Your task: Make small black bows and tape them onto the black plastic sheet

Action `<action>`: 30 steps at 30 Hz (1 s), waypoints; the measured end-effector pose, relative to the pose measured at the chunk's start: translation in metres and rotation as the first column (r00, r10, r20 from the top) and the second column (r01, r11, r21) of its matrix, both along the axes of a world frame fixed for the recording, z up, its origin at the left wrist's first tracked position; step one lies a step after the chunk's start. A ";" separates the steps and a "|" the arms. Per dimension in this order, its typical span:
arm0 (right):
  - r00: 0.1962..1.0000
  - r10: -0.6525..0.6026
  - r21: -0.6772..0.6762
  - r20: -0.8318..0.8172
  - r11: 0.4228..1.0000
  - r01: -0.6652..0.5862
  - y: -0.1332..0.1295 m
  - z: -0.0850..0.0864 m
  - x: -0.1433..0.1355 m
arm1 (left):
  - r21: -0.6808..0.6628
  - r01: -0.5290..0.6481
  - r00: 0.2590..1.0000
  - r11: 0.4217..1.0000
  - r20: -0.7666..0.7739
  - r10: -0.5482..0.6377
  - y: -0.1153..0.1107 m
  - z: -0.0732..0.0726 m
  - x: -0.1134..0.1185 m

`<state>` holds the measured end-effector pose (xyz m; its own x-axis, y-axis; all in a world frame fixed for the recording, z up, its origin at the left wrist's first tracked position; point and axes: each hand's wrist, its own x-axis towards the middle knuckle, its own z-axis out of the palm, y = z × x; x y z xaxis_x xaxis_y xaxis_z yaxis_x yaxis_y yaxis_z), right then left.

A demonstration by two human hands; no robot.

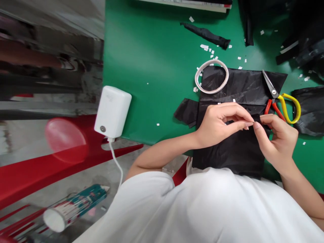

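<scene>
My left hand [225, 121] and my right hand [275, 135] meet fingertip to fingertip over black sheet material [227, 152] that lies at the table's front edge. A small black piece [256, 117] is pinched in my right hand. The left thumb and forefinger are pressed together beside it; whatever is between them is too small to make out. A roll of white tape [196, 79] rests partly on the black sheet, beyond my left hand. Scissors [273, 91] with yellow and red handles lie with blades apart, just beyond my right hand.
White scraps [204, 47] dot the green table [141, 60]. A rolled black strip [206, 33] lies farther back, near a book stack [192, 4]. More black material [310, 108] is at the right. A white power bank [112, 111] with a cable sits at the left edge, near a red chair [58, 162].
</scene>
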<state>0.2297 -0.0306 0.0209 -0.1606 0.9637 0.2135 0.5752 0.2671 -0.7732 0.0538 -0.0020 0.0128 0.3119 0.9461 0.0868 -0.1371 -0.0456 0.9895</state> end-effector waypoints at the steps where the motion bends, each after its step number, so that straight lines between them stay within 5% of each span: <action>1: 1.000 0.002 0.028 0.015 1.000 -0.002 0.000 0.000 -0.001 | -0.080 0.014 1.000 0.997 0.028 -0.012 -0.001 0.001 0.001; 8: 0.997 -0.034 0.134 0.074 0.991 0.024 -0.001 -0.001 -0.003 | -0.468 0.067 0.985 0.881 0.174 0.018 -0.001 0.004 0.005; 30: 0.996 -0.024 0.274 0.088 0.962 -0.001 0.001 -0.003 -0.005 | -0.554 0.123 0.950 0.823 0.305 0.063 0.002 -0.007 0.008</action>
